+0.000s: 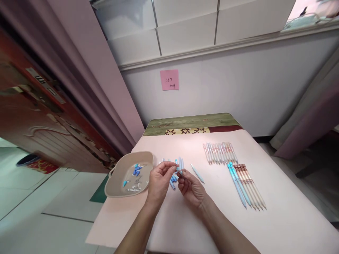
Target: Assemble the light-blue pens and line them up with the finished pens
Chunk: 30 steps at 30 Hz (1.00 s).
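Note:
My left hand (159, 178) and my right hand (191, 187) meet over the pale pink table cover (278, 218), fingers pinched together. Between the fingertips is a small light-blue pen part (179, 168); the left fingers grip one end and the right fingers the other. Just beyond the hands lies a small heap of blue and white pen parts (173, 176). A single pale-blue pen barrel (197, 173) lies to the right of the hands.
A beige tray (116, 185) with several small blue and white caps sits at the table's left edge. Rows of finished pens (219, 152) and blue and brown pens (246, 185) lie to the right. A pink note (169, 79) hangs on the wall.

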{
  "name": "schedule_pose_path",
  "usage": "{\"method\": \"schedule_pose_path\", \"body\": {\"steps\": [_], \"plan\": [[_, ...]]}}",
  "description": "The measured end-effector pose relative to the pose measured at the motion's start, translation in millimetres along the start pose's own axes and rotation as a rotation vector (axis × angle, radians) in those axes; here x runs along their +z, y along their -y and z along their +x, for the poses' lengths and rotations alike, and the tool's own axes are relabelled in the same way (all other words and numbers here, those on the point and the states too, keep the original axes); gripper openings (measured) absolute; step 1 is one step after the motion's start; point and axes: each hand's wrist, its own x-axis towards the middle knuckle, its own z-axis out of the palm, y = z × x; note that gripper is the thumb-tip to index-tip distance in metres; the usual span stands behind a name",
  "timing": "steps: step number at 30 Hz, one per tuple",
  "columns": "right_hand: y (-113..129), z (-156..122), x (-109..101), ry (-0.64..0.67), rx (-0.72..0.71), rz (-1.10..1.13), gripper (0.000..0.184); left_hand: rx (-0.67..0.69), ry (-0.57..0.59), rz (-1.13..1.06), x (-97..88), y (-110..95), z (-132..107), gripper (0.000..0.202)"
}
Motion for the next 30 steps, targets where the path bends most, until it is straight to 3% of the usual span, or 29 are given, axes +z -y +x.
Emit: {"method": "schedule_pose_path", "body": {"steps": [8, 14, 16, 18, 24, 27, 30], "plan": [[-0.2, -3.2, -0.7, 0.030, -0.002, 0.016, 0.022, 0.179, 0.034, 0.389, -0.8, -12.3, -8.6, 0.015], [-3.7, -1.7, -6.7, 0.018, -0.001, 0.025, 0.022, 0.268, 0.035, 0.439, -9.2, -12.4, -17.0, 0.026], [-4.4, -1.5, -8.7, 0.006, -0.001, 0.019, 0.023, 0.279, -0.002, 0.492, -27.0, -12.9, -12.0, 0.026], [-4.8, -1.4, -10.2, -0.006, 0.002, 0.020, 0.026, 0.273, -0.078, 0.605, -57.7, -14.6, -1.3, 0.017], [-6.4, -1.1, -11.1, 0.004, 0.022, 0.042, 0.025, 0.057, -0.290, 1.142, -181.4, -15.8, 37.0, 0.014], [-7.1, -1.0, -11.6, -0.001, 0.025, 0.039, 0.022, -0.071, -0.085, 1.307, -214.6, -6.3, 42.5, 0.011], [-7.5, -1.0, -13.2, -0.014, 0.010, 0.033, 0.021, -0.113, 0.152, 1.293, -219.5, 8.9, 40.1, 0.008]]}}
